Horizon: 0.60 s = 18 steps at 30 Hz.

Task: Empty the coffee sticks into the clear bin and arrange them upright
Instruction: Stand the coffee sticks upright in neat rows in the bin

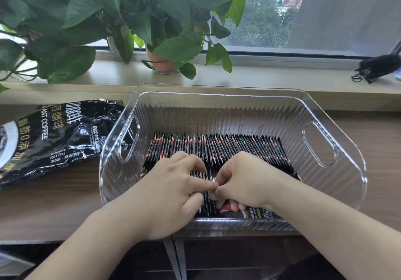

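A clear ribbed bin (338, 188) with two cut-out handles stands on the wooden table. Inside it, several black-and-red coffee sticks (217, 147) stand upright in a packed row along the floor. My left hand (171, 193) and my right hand (245, 182) are both down in the near part of the bin, fingers curled round sticks, thumbs almost touching. One stick (260, 213) lies flat below my right hand. The black coffee bag (50, 136) lies crumpled on the table left of the bin.
Potted plants (160, 60) with large leaves stand on the window sill behind the bin. A black bundle with a cord (377, 67) lies on the sill at the far right. The table's front edge runs just below the bin.
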Each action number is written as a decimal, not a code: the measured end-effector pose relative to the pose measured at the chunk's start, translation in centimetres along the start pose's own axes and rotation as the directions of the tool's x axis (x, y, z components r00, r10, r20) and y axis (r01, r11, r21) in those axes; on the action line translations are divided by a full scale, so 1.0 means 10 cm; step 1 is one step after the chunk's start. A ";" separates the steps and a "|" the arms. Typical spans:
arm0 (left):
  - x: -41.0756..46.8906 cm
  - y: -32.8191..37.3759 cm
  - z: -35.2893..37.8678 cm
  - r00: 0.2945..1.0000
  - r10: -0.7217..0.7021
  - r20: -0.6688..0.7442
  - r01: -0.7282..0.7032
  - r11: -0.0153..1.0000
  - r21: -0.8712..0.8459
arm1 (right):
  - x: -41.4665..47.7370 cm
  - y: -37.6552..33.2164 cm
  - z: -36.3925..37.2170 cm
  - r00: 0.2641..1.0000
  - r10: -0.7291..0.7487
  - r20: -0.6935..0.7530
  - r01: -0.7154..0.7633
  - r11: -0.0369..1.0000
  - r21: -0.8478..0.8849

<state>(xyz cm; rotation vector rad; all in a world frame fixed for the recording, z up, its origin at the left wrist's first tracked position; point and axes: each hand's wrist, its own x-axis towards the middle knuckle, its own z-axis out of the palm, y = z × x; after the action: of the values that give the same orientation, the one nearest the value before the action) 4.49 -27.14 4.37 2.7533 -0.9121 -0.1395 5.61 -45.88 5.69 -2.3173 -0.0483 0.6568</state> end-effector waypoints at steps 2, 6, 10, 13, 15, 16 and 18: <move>-0.01 0.00 -0.01 0.999 -0.003 0.037 0.003 1.000 -0.001 | -0.04 0.01 -0.04 1.000 -0.019 0.019 0.020 0.999 -0.036; 0.00 0.01 -0.02 0.998 0.000 0.058 0.000 1.000 -0.012 | -0.13 0.01 -0.18 0.996 -0.089 0.016 0.090 0.983 -0.160; 0.01 0.01 -0.02 0.997 0.031 0.068 -0.032 0.999 0.007 | -0.20 0.02 -0.37 0.988 -0.143 -0.059 0.119 0.947 -0.297; 0.02 0.00 -0.02 0.995 0.044 0.085 -0.046 0.999 0.014 | -0.21 0.08 -0.44 0.961 -0.266 -0.072 0.193 0.838 -0.511; 0.02 0.00 -0.02 0.994 0.042 0.100 -0.043 0.999 0.014 | -0.22 0.10 -0.45 0.957 -0.290 -0.014 0.225 0.771 -0.596; 0.03 0.01 -0.02 0.994 0.041 0.106 -0.042 0.999 0.012 | -0.21 0.10 -0.45 0.958 -0.285 0.025 0.236 0.739 -0.631; 0.03 0.01 -0.02 0.993 0.039 0.109 -0.040 0.999 0.008 | -0.21 0.10 -0.41 0.959 -0.264 0.101 0.260 0.685 -0.680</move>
<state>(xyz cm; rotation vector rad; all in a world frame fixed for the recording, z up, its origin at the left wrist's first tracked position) 4.73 -27.35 4.56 2.7583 -0.9975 -0.2815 5.59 -49.66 8.52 -2.9390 -0.7350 0.5339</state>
